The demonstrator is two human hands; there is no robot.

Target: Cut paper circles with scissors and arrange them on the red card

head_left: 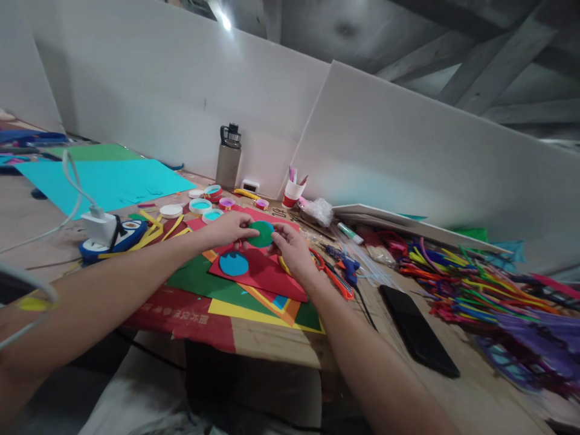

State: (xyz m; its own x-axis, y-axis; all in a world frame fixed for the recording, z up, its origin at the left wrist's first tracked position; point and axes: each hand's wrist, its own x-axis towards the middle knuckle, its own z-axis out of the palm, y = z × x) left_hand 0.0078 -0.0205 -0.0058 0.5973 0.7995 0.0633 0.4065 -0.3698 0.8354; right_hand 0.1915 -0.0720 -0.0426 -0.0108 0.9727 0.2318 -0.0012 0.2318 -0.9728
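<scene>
Between my two hands is a green disc (261, 234) with a thin blue edge along its top. My left hand (230, 229) pinches its left side, and my right hand (290, 249) grips the right side. Just below, a blue disc (234, 263) lies flat on a red sheet (258, 279). Under the red one are more coloured sheets, among them a dark green sheet (193, 279) and a yellow sheet (226, 310). Part of a pair of scissors (317, 260) with red-orange handles shows beside my right wrist.
Small round tubs (200, 206) stand behind my left hand, near a bottle (229, 158) and a paper cup (293, 193). To the right lie a glue gun (350, 269), an orange cutter (341, 284), a black phone (419, 329) and pipe cleaners (480, 290). A power strip (113, 238) sits left.
</scene>
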